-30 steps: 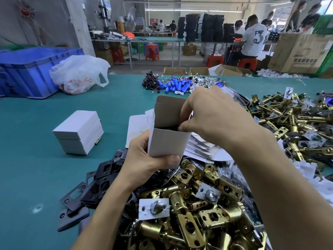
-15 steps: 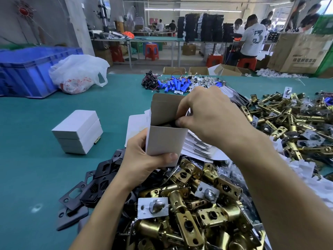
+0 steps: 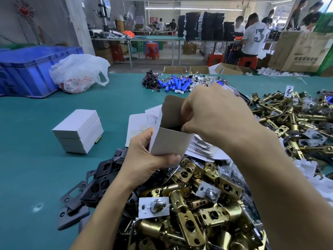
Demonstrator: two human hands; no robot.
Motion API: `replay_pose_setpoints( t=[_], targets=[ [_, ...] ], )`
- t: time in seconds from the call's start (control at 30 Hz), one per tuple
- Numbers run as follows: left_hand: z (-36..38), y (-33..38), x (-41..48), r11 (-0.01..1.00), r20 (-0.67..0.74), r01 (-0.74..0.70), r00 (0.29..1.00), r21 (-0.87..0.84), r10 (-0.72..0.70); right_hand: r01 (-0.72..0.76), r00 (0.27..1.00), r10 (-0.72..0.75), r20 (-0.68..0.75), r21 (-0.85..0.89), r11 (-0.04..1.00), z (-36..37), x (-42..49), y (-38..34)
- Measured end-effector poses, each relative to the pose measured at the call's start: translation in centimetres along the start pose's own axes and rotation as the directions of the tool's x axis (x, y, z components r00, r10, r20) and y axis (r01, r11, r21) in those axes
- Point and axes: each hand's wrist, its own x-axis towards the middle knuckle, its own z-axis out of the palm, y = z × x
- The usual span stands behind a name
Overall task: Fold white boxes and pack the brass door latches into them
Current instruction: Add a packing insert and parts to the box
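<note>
- My left hand (image 3: 144, 159) grips a small white cardboard box (image 3: 169, 143) upright at the centre of the frame, thumb across its front wall. The box is folded into shape, with its top flap standing open.
- My right hand (image 3: 212, 114) is at the box's mouth with its fingers curled down into it. Something dark shows inside, but I cannot tell whether the fingers pinch it or only push at it.
- Done so far, as I judge it: a stack of closed white boxes (image 3: 79, 130) sits at centre left on the green table (image 3: 36, 159) — only a few.
- Left to do: the heap of brass door latches (image 3: 198, 204) fills the lower centre, just under my hands, and a second heap (image 3: 297, 120) spreads along the right edge.
- Behind the box lie flat white box blanks (image 3: 138, 121), not yet folded. Black metal plates (image 3: 97, 184) lie at lower left.
- I reckon this box has yet to be closed — and the job as a whole is barely begun.
</note>
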Motion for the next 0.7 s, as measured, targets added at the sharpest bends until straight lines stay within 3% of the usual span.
replay_pose_setpoints(
  t=[0.13,0.27,0.37,0.57,0.7],
  targets=[
    [-0.2,-0.4,0.0,0.999,0.016,0.009,1.000,0.045,-0.010,0.153,0.981,-0.151,0.121,-0.004,0.988,-0.2,0.4,-0.5],
    [-0.2,-0.3,0.0,0.995,0.007,0.005,1.000,0.100,-0.005,0.207,0.960,-0.203,0.192,0.000,0.978,0.1,0.8,-1.0],
    [-0.2,-0.3,-0.1,0.999,-0.010,0.023,1.000,0.042,-0.022,0.202,0.969,-0.204,0.139,0.030,0.979,0.7,1.0,-1.0],
    [0.0,0.0,-0.1,0.999,-0.043,0.005,0.999,-0.048,-0.007,0.149,0.989,-0.149,-0.020,0.262,0.953,1.2,1.2,-0.2],
    [0.1,0.2,-0.1,0.997,-0.055,-0.013,0.998,-0.072,0.009,0.093,0.995,-0.084,-0.052,0.207,0.974,1.3,1.5,0.0]
  ],
)
